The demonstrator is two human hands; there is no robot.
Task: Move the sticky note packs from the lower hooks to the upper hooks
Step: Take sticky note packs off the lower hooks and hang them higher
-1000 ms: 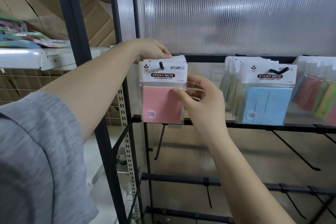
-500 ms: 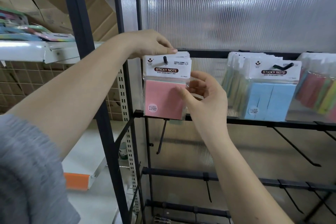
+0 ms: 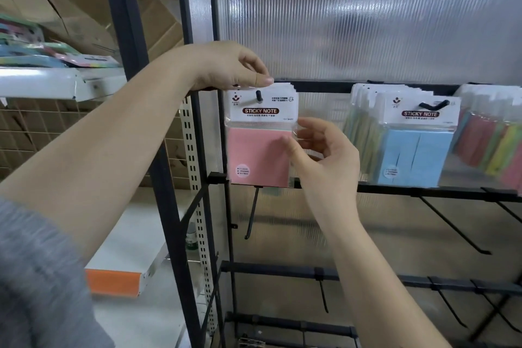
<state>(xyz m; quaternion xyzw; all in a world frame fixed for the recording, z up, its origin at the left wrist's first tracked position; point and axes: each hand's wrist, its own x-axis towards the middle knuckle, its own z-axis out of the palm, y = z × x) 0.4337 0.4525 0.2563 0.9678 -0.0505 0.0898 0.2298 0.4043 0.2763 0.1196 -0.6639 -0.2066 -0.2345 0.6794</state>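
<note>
Evenly and softly lit, moderately bright, with diffuse daylight glowing through the ribbed translucent panel at the far side. Faint grey smudges behind that panel; no hard shadows anywhere. Mild glare on the plastic sleeves of the packs on the right. Soft motion blur at far left and right. Wide-angle bowing of the dark uprights.

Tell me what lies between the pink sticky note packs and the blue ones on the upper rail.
In the head view, the right hand at the edge of the pink packs, then bare ribbed panel up to the blue packs.
</note>
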